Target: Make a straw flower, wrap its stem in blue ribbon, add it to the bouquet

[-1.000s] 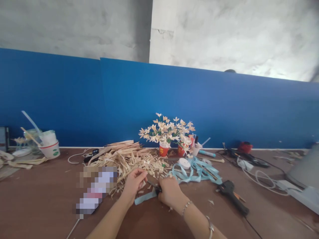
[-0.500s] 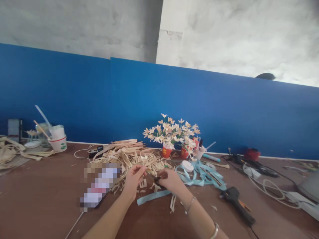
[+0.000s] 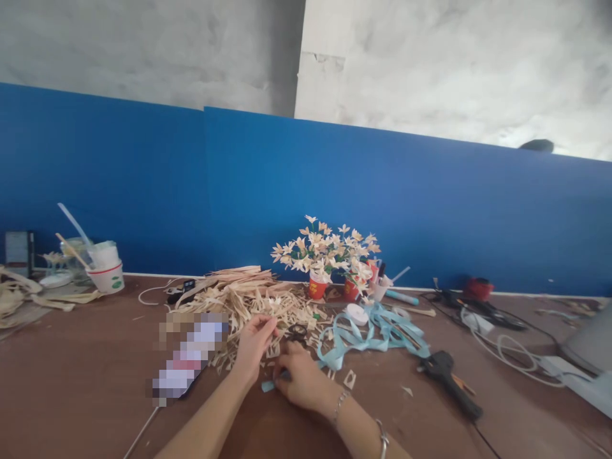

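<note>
My left hand (image 3: 257,344) is closed in a pinch above the table. What its fingertips hold is too small to make out. A small pale flower (image 3: 274,303) appears just beyond them; I cannot tell whether it is held. My right hand (image 3: 303,377) is low at the table, fingers curled down over a strip of light blue ribbon (image 3: 268,386), whose end shows left of the fingers. Black-handled scissors (image 3: 297,332) lie just beyond the right hand, by a pile of pale dried husk strips (image 3: 248,299).
Red cups (image 3: 317,288) hold pale flowers (image 3: 325,245) at the back. Tangled blue ribbon (image 3: 382,331) and a black glue gun (image 3: 449,382) with its cord lie right. A blurred-out phone-like object (image 3: 191,357) is left. Far left stands a white cup (image 3: 106,278); white cables (image 3: 514,354) lie far right.
My right hand has let go of the scissors, which now lie on the scraps, and has come down nearer onto the blue ribbon strip. My left hand stays almost in place.
</note>
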The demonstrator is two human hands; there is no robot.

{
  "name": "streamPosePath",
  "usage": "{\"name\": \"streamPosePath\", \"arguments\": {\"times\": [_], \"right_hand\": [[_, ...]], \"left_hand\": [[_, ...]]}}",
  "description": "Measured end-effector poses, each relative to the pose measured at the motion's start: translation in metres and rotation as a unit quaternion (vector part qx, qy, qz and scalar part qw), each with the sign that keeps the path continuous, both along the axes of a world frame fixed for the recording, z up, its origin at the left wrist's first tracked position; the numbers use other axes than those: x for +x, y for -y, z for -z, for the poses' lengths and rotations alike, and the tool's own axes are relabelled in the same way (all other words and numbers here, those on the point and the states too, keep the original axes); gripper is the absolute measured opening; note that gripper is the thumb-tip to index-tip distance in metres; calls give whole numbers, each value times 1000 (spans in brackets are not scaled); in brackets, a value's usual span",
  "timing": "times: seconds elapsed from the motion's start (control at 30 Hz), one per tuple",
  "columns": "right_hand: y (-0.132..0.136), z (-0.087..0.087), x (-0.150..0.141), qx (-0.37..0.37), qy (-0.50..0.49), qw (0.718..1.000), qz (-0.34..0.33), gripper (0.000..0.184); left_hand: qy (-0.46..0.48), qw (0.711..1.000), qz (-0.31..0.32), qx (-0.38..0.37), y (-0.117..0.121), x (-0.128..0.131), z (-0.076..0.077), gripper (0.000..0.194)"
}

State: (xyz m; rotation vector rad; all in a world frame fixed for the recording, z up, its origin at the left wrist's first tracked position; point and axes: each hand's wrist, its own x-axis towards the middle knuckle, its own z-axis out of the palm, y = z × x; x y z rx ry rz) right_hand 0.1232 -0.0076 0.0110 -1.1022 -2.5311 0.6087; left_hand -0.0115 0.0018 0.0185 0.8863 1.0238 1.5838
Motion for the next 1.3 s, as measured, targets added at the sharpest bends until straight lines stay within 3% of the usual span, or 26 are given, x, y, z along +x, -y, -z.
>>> {"name": "streamPosePath", "arguments": {"times": [0.1,0.23,0.43,0.63,0.97,1.3], "right_hand": [[2,1,-2,-3,-34,999,5,13],[-2,0,2,-43,-164,984,49,13],[-21,9,14,-145,-346,922,95,9],[-30,17,12,-252,-451,849,108,26],[-28,8,17,-268,-466,834,123,32],[-37,20,16,-269,-431,852,124,39]], "left_hand": [[5,1000,0,-10,1,1,-1,33],[0,1000,-6,-13,4,3,-4,32],[-44,999,0,-31,6,8,-1,32],[-83,996,16,-34,4,11,5,32],[-115,989,59,-69,10,17,5,32],[-173,979,90,-52,3,19,19,27]]}}
